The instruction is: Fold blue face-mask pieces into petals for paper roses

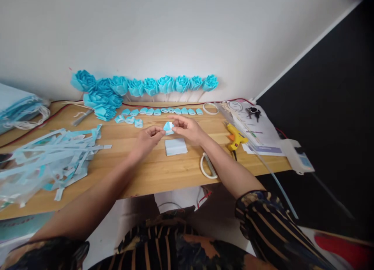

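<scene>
Holding a folded blue-and-white sheet (168,127) up between both hands, right in the gap from left fingertips to right thumb. Pinching its left edge with thumb and forefinger of the left hand (148,140) brought together, no opening to be seen there; bracing the opposite edge with the thumb of the right hand (188,128), forefinger stretched out loosely above. Impossible to tell how tightly gripped on that side, behind the thumb. Likely to spring open along the creases, given too light a pinch on the left or too early a release on the right. Likely also to fold crooked, given an uneven pull between the two thumbs. Could drop, if let go, onto the stack of pale rectangular sheets (176,147) just below the fingers, perhaps knocking the top ones askew. Could push the row of folded blue pieces (157,112) out of line, just beyond the fingertips, or scatter the three folded pieces (129,120) beyond the left fingers, through a careless reach forward. Worth minding too, to the right of the fingers and past the right forearm: a yellow hot glue gun (237,136), perhaps warm, hard to tell, with some risk of a bump from a wide swing of the elbow.
</scene>
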